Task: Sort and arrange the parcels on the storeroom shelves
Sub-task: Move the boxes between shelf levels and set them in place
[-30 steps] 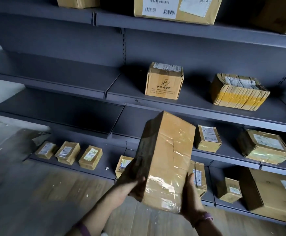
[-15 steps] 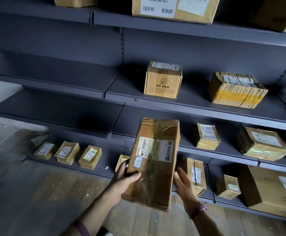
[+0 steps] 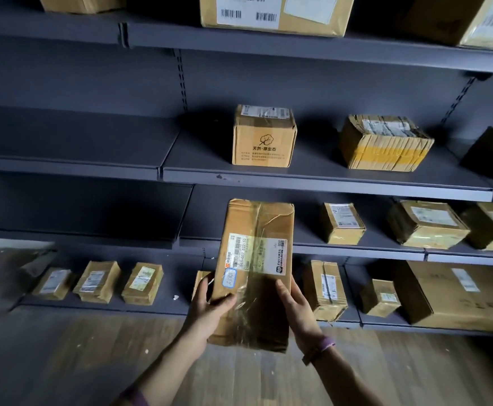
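A tall brown cardboard parcel wrapped in clear tape [image 3: 257, 259] is held upright in the air btw. both grips, w/ its white shipping label turned toward the camera. It is clasped at its lower half. The L grip [image 3: 210, 313] is closed round the left edge, thumb laid on the front face, fingers hidden behind. The R grip [image 3: 296, 313] is set against the right edge, thumb on the front, other fingers also hidden behind. Neither grip is spread wide; both are filled by the parcel.

Above and beyond the grips, the parcel's top is seen in front of a dark grey metal shelf [image 3: 210, 218]. Further up from the grips, a tan printed carton w/ a cotton-flower logo [image 3: 264, 136] is stood on the next shelf. Up and to the right of the R grip, a small taped brown box [image 3: 343, 224] is placed.

Handling, as judged: the cardboard is stiff, though creased at the top corners. The glossy tape is prob. slippery, so hold is best taken on opposite long edges, w/ one grip shifted under the base. Weight is guessed moderate, since two grips are used; this cannot be confirmed, and contents are unknown.
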### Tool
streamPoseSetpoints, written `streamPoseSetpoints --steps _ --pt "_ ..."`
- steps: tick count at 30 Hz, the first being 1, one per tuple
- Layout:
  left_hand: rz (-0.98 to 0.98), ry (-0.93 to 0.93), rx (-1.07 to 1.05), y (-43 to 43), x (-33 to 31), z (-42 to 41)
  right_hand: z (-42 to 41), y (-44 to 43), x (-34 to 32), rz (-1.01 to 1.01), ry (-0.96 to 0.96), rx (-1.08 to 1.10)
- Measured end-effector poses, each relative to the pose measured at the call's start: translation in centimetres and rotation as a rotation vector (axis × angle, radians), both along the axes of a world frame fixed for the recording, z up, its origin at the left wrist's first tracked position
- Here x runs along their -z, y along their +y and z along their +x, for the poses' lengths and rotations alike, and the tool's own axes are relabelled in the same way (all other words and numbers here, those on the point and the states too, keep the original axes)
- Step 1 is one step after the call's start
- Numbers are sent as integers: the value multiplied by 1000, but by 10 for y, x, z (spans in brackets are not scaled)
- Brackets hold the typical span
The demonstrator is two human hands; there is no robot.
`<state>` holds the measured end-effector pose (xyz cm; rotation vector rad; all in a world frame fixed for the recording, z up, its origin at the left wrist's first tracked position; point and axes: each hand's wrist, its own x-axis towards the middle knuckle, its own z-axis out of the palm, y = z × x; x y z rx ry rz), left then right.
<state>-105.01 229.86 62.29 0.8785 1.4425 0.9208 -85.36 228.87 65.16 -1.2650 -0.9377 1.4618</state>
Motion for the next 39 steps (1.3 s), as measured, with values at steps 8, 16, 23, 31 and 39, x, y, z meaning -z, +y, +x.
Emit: streamPoseSetpoints --steps 8,16,23,31,39 --pt "35 -53 258 19 -10 55 37 -28 1 9 39 315" --pt "20 -81 628 8 -19 192 137 -106 -11 54 -9 696" --pt "43 -86 903 -40 -26 324 232 -184 -9 51 -51 938" --pt "18 -33 1070 -83 -33 493 378 -241 -1 61 -50 1130" --pt "22 1 1230 -92 -40 629 499 -260 -3 96 30 1274"
